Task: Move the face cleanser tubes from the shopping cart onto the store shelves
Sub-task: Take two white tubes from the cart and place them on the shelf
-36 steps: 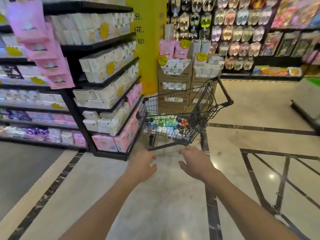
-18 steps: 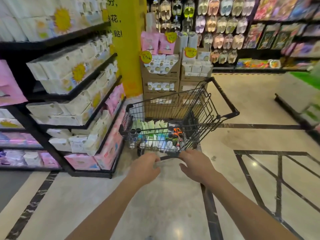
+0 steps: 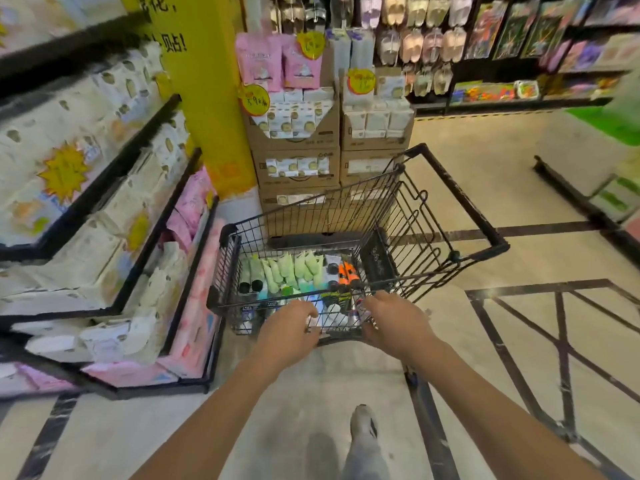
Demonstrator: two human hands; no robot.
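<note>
Two hands grip the near rim of the one black wire shopping cart (image 3: 346, 209), left hand (image 3: 289, 329) and right hand (image 3: 394, 320) both curled over it; inside it lie roughly six pale green face cleanser tubes (image 3: 285, 268) and an orange item (image 3: 346, 271), the rest too blurred to count; tiered black store shelves (image 3: 152, 216) stand left of the cart; a second ago both hands hung short of the cart.

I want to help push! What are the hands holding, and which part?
Both the left hand and right hand hold the shopping cart by its basket's near wire rim.
</note>
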